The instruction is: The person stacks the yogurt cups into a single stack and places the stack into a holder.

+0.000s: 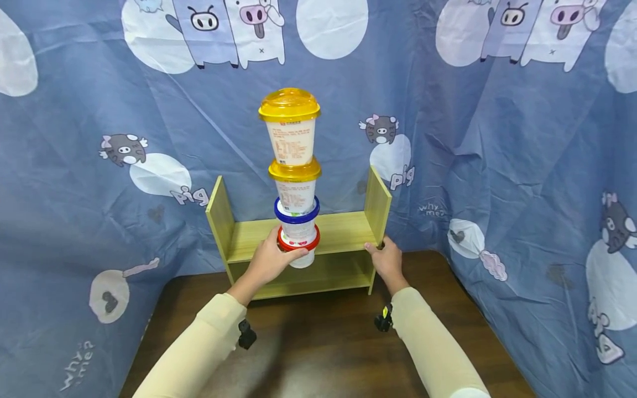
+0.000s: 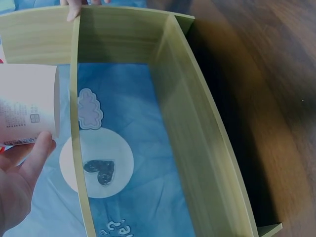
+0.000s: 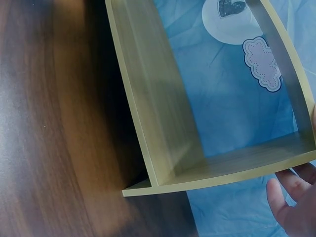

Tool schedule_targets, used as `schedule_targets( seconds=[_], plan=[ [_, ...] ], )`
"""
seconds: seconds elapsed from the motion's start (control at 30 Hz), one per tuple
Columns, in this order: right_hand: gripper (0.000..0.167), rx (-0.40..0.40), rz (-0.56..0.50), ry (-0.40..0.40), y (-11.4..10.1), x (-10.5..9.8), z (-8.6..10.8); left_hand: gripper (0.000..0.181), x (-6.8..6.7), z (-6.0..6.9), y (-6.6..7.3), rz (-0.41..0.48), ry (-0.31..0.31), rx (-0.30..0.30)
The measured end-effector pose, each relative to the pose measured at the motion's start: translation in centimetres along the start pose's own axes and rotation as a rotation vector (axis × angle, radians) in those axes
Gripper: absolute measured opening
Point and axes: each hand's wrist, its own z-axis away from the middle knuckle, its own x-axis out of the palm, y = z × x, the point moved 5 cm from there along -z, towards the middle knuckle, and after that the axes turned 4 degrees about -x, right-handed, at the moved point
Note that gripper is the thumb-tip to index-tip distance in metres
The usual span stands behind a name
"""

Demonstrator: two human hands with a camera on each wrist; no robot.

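My left hand grips the lowest tub of a tall stack, a white one with a red rim. On it stands a blue-rimmed white tub, then a smaller yellow-lidded tub and a larger one with a domed yellow lid. The stack is held up in front of the light wooden shelf, leaning slightly left at its top. My right hand holds the shelf's right side panel by its edge, with the thumb in front. In the left wrist view, the held tub shows printed text.
The shelf stands on a dark brown wooden table, with an upper board and a lower board. A blue cloth with pig prints hangs behind and on both sides. Small black devices sit on both wrists.
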Motion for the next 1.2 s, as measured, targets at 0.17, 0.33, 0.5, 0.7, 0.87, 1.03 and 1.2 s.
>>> schedule_targets(
  seconds=[0.17,0.33,0.5,0.7,0.87,1.03,1.2],
  plan=[
    [0.046,0.006,-0.001,-0.002,0.0,-0.1,0.1,0.099,0.0,-0.8,-0.1,-0.005,0.012,0.023],
    [0.047,0.004,-0.012,-0.006,-0.2,-0.3,0.0,0.096,0.2,-1.4,0.0,-0.010,0.017,0.037],
    [0.050,0.006,-0.016,-0.022,0.0,-0.1,0.0,0.093,0.7,-1.8,-0.4,-0.005,0.020,0.019],
    [0.048,0.001,-0.025,-0.009,0.2,0.1,-0.1,0.094,1.0,-2.6,-0.5,-0.027,0.021,0.012],
    [0.046,0.002,-0.024,-0.008,0.2,0.1,0.0,0.095,1.0,-3.1,-0.6,-0.030,0.023,0.023],
    [0.047,0.005,-0.017,-0.004,0.0,0.0,0.1,0.094,1.0,-3.6,-0.7,-0.041,0.033,0.023],
    [0.047,0.011,-0.014,0.009,0.0,-0.1,0.1,0.094,1.2,-4.0,-0.9,-0.033,0.026,0.018]
  ],
)
